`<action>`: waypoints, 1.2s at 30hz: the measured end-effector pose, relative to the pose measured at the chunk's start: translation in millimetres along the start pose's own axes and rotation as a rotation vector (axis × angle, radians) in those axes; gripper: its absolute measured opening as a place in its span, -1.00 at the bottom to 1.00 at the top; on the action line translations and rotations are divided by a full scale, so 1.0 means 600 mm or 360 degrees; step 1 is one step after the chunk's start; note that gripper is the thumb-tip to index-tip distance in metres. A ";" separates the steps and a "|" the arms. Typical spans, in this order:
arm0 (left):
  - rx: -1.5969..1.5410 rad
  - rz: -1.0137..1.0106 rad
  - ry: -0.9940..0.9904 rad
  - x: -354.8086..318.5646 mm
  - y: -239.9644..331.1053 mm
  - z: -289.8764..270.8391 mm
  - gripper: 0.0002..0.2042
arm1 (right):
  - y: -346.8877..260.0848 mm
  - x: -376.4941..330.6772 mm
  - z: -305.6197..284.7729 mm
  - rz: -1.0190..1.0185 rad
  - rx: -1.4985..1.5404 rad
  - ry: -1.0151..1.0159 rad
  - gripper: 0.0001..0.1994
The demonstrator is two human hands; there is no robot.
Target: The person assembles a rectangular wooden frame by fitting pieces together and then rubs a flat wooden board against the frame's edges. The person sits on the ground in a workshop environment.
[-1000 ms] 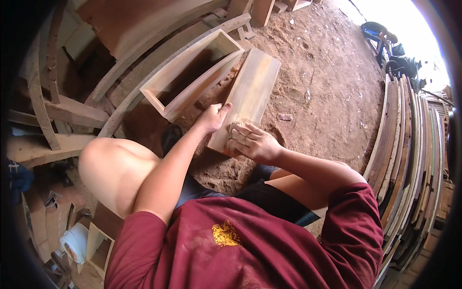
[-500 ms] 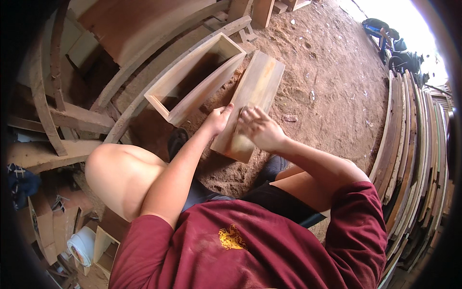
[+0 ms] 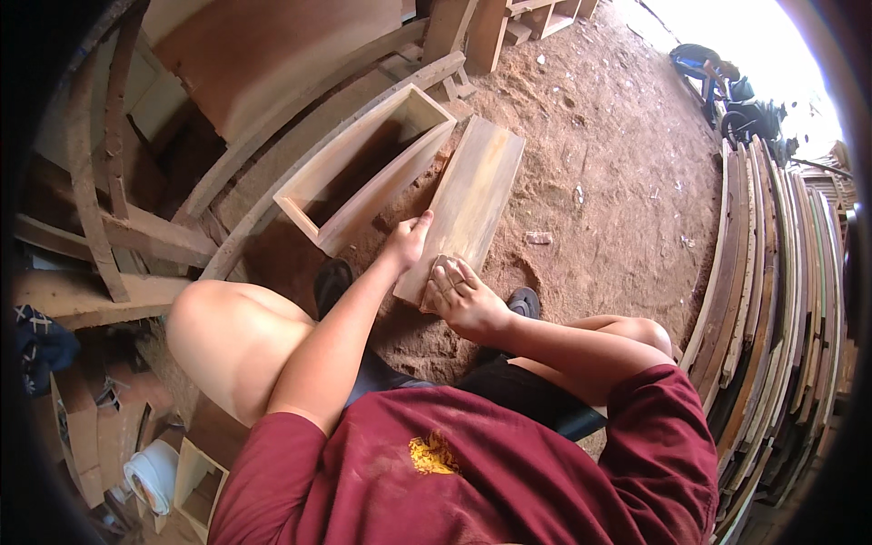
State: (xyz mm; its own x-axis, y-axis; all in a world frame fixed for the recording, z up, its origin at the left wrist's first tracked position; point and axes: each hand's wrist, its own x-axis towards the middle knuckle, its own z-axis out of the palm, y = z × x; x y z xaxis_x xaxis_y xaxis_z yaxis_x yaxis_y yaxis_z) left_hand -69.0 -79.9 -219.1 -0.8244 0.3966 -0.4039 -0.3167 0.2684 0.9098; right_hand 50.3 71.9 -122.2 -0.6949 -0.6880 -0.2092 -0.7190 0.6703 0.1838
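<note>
R hand point(image 3: 465, 295) lies flat, fingers together, pressing a small pad, prob sandpaper point(image 3: 440, 272), onto near end of wooden board point(image 3: 468, 204); not clenched, palm down on it. L hand point(image 3: 407, 241) grips board's left edge near same end, thumb on top face, fingers curled under/along the side. Both forearms come up from lower frame, person seated, bare knee at left, red shirt.

Board sits on dirt floor point(image 3: 618, 182), long axis running from hands up and slightly right, far end pointing away from person toward upper centre. Near end raised a bit, resting by the black shoes point(image 3: 522, 300). Left long edge close to open wooden box frame point(image 3: 363, 173), which lies roughly parallel; narrow gap betw them, touching or not can't tell. Right long edge and far end face bare dirt, plenty of open room there.

Further right: stack of long planks point(image 3: 772, 318) on edge, well apart from board. Left/top: curved timber pieces point(image 3: 300, 154), crowded
</note>
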 end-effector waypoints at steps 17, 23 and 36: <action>-0.0347 0.0026 -0.0041 -0.016 0.009 0.013 -0.38 | 0.021 -0.005 0.028 0.0247 -0.0036 0.0045 -0.48; -0.0409 -0.0054 -0.0169 -0.021 0.024 0.006 -0.35 | 0.017 -0.004 0.055 0.0450 -0.0029 0.0480 -0.49; 0.0071 0.0103 0.0017 -0.001 -0.003 0.005 -0.34 | 0.035 -0.005 0.040 0.0309 -0.0034 0.0293 -0.49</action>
State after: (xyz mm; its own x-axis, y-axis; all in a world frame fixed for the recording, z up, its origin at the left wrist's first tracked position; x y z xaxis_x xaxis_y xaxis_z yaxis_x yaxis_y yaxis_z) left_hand -66.6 -78.2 -221.0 -0.8474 0.4053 -0.3431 -0.2415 0.2813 0.9287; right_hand 37.7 94.4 -140.9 -0.8092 -0.5874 0.0095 -0.5708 0.7899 0.2240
